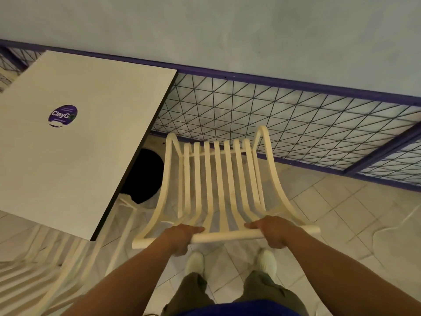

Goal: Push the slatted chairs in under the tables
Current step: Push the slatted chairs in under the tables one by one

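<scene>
A cream slatted chair (218, 179) stands right in front of me, seen from above and behind. My left hand (182, 238) and my right hand (273, 231) both grip its top back rail, one near each end. The chair is just to the right of a white table (91, 137) with a round purple sticker, outside the table's right edge and not under it. A second slatted chair (45, 258) is at the lower left, blurred, partly tucked under the table's near edge.
A purple-framed wire mesh railing (284, 124) runs behind the chair and table, with a grey wall beyond. The table's black round base (143, 176) shows under its right edge. The floor is pale tile; my white shoes (230, 263) are below the chair.
</scene>
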Demonstrator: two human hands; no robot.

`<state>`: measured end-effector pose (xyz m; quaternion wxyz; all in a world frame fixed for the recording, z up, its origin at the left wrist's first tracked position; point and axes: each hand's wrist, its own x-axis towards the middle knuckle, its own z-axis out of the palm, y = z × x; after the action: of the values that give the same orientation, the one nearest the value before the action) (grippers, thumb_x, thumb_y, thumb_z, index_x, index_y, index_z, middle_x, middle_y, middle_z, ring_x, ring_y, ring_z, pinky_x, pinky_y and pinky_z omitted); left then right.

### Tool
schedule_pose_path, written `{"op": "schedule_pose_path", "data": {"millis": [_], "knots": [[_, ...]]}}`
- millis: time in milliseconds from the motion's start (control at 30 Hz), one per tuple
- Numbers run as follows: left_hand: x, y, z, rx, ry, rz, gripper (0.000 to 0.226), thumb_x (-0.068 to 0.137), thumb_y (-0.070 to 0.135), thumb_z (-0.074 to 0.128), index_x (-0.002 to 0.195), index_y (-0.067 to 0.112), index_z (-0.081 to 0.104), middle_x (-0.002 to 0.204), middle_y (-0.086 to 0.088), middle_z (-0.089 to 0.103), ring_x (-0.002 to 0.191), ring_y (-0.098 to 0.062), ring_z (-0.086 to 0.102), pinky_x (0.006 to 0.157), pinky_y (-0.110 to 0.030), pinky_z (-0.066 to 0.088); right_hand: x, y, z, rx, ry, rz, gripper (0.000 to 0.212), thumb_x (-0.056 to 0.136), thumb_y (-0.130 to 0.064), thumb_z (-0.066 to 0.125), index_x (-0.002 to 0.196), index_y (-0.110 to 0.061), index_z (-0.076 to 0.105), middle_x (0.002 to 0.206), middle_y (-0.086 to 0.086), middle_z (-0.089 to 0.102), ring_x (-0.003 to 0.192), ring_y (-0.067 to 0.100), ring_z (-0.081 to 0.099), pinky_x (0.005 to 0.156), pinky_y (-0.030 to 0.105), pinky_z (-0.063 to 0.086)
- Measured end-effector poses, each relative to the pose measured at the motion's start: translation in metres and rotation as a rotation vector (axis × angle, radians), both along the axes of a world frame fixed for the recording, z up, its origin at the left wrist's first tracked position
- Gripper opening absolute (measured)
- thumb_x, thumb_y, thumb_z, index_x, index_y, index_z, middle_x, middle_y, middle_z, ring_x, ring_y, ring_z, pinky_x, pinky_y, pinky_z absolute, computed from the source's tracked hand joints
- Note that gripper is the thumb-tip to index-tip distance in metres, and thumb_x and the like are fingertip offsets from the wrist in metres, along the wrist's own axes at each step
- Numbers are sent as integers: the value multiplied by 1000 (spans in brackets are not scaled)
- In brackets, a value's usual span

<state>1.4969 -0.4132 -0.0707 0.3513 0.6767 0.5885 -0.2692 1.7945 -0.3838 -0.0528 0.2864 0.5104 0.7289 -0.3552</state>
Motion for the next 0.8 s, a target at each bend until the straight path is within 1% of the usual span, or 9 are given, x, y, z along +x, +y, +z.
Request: {"op": "schedule_pose_path", "data": {"millis": [133,200,433,533,667,800], "knots": [[9,-8,-3,3,-25,65,84,94,4,61,153,50,23,141,-2,52,114,-22,60,93,-30,52,7,12,-1,22,-30,56,84,91,-5,62,152,-49,25,135,2,53,115,23,58,98,34,46],[14,-10,-3,5,-40,97,83,95,5,60,154,49,23,141,-2,53,115,-22,60,94,-29,51,8,19,0,28,-47,92,84,90,-4,62,152,-49,26,136,2,53,116,24,58,97,35,47],[33,-9,-1,15,-53,178,81,94,6,62,154,46,25,142,-3,52,122,-24,57,101,-32,47,21,51,4,36,-56,217,83,90,-2,61,151,-47,28,138,2,52,118,25,58,100,38,49],[42,-5,1,-4,-28,215,84,92,4,63,154,47,25,140,-2,53,121,-24,57,101,-34,48,26,66,6,30,-44,279,83,90,0,60,151,-46,29,137,2,52,119,26,58,100,41,49],[56,4,1,-46,12,264,91,89,2,66,152,51,25,137,-2,55,116,-25,59,98,-38,52,37,88,4,20,-16,323,82,89,-1,60,152,-45,31,136,2,53,118,25,57,99,40,49],[52,7,4,-41,2,276,87,90,3,64,153,49,26,143,-3,51,121,-25,57,99,-36,49,36,92,5,-23,11,339,82,89,-2,61,153,-42,30,136,3,53,117,25,58,98,39,49]]}}
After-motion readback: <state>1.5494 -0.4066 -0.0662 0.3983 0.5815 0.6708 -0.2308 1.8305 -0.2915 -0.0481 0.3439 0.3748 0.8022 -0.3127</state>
